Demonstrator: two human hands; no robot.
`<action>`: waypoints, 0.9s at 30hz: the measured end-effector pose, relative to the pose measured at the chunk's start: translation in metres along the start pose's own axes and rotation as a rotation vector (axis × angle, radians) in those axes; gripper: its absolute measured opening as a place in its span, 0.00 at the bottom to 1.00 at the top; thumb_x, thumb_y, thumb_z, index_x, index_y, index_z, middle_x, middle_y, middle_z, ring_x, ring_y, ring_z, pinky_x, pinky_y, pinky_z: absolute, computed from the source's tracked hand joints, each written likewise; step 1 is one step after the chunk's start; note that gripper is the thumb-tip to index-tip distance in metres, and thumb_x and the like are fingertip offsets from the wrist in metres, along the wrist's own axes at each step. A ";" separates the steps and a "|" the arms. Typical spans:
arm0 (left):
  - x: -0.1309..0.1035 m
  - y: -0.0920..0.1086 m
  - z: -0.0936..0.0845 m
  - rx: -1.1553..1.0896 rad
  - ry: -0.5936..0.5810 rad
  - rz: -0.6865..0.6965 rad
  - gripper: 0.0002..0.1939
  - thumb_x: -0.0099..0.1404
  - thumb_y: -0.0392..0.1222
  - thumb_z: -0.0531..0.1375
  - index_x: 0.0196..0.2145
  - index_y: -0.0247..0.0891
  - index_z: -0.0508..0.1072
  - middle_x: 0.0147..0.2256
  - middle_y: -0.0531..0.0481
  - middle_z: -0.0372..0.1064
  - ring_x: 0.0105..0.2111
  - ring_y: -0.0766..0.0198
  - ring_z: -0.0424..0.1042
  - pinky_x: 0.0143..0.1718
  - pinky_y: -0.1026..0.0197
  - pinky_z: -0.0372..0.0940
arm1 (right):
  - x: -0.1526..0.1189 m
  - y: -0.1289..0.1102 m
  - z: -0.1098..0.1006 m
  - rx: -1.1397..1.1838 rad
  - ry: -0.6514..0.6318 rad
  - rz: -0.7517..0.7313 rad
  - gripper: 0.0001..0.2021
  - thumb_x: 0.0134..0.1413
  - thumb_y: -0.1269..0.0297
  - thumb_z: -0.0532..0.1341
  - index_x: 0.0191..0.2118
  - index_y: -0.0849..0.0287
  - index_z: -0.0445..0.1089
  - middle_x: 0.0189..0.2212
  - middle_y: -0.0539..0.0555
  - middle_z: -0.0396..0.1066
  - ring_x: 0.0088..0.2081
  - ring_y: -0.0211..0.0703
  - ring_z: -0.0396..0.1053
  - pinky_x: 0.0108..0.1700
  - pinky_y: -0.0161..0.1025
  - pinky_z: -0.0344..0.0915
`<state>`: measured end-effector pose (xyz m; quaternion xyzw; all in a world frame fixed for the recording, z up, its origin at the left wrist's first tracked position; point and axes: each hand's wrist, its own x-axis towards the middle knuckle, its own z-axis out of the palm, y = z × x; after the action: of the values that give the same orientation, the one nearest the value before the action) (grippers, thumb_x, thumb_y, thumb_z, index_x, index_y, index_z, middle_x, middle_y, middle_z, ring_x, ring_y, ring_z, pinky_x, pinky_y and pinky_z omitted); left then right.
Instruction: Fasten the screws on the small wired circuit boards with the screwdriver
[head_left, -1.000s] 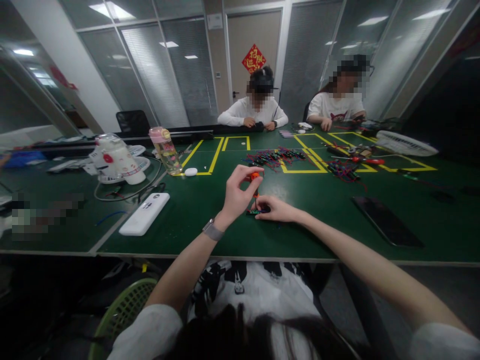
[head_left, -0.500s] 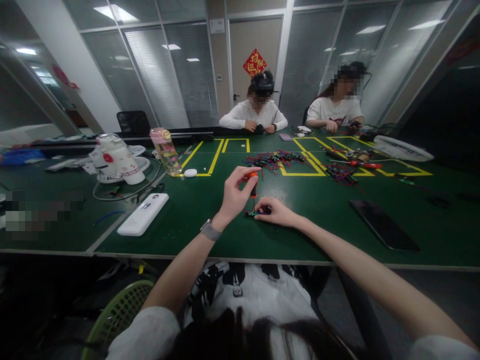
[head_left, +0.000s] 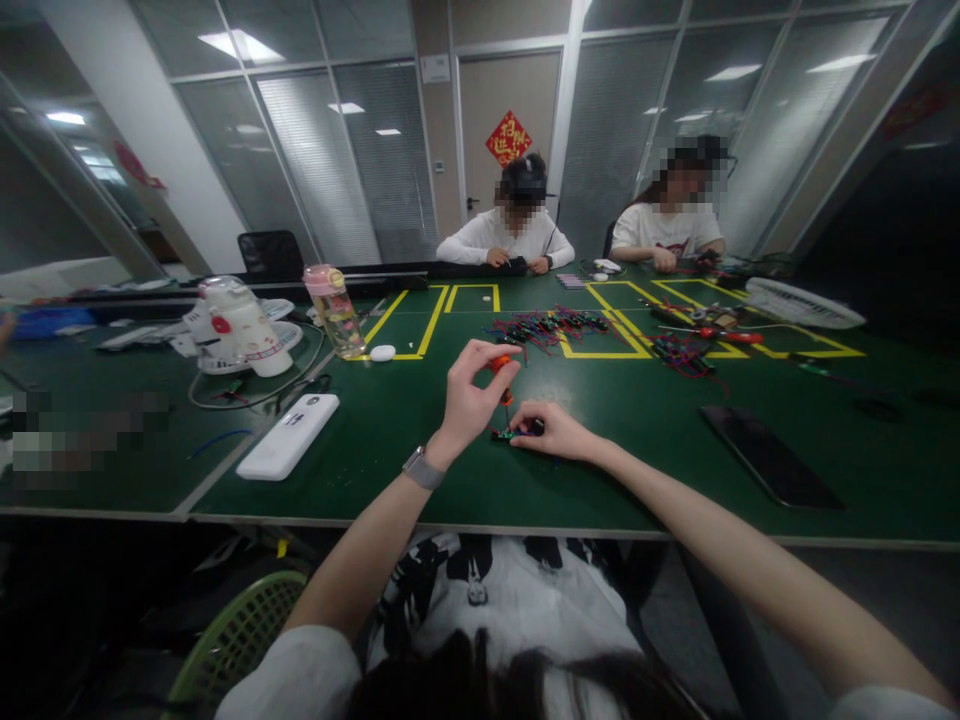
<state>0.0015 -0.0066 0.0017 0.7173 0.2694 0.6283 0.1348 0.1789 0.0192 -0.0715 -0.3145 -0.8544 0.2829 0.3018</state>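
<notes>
Between the thumb and fingers of my left hand (head_left: 474, 395) is the orange and black handle of a screwdriver (head_left: 505, 380). It stands nearly upright, and its thin shaft points down at a small green circuit board (head_left: 502, 436) on the table. Whether the tip touches a screw is too small to make out. My right hand (head_left: 553, 430) is closed on the board's right side, pinching it and its dark wires against the green table (head_left: 420, 470). The fingers hide part of the board.
Beyond my hands lies a heap of wired circuit boards (head_left: 551, 324), with a second bundle (head_left: 682, 352) to its right. A white power bank (head_left: 289, 437) and a bottle (head_left: 335, 312) are on the left, a black phone (head_left: 769, 455) on the right. Two people sit across the table.
The camera view has tipped slightly, so the scene sits a little lower. The screwdriver handle leans a little differently in my left hand; my right hand stays on the board.
</notes>
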 end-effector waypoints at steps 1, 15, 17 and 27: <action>0.000 0.001 0.000 0.027 0.022 0.018 0.06 0.64 0.41 0.62 0.39 0.40 0.76 0.35 0.50 0.67 0.35 0.66 0.69 0.38 0.63 0.66 | 0.000 0.000 0.000 0.005 -0.002 -0.005 0.08 0.49 0.62 0.66 0.33 0.61 0.73 0.26 0.49 0.65 0.28 0.38 0.64 0.32 0.35 0.60; 0.002 -0.002 -0.001 -0.075 0.001 -0.047 0.08 0.64 0.40 0.62 0.41 0.39 0.77 0.37 0.49 0.69 0.36 0.66 0.70 0.37 0.64 0.67 | 0.000 -0.003 0.000 0.007 -0.003 -0.025 0.07 0.49 0.64 0.66 0.33 0.62 0.73 0.26 0.49 0.65 0.28 0.38 0.63 0.32 0.35 0.60; 0.001 -0.002 -0.001 -0.062 -0.021 -0.045 0.10 0.67 0.41 0.59 0.44 0.40 0.76 0.39 0.48 0.69 0.38 0.65 0.70 0.39 0.63 0.66 | 0.000 -0.002 0.000 0.006 -0.004 -0.027 0.07 0.49 0.64 0.66 0.33 0.62 0.73 0.25 0.49 0.64 0.28 0.37 0.63 0.32 0.35 0.60; 0.002 -0.001 -0.003 0.070 -0.023 0.029 0.07 0.66 0.40 0.60 0.41 0.40 0.76 0.36 0.50 0.69 0.36 0.65 0.69 0.39 0.62 0.66 | 0.000 -0.002 -0.001 -0.013 -0.012 -0.025 0.07 0.49 0.64 0.66 0.34 0.62 0.73 0.25 0.49 0.65 0.28 0.37 0.63 0.32 0.34 0.60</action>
<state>-0.0014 -0.0051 0.0033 0.7325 0.2790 0.6122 0.1036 0.1788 0.0185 -0.0691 -0.3041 -0.8619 0.2752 0.2982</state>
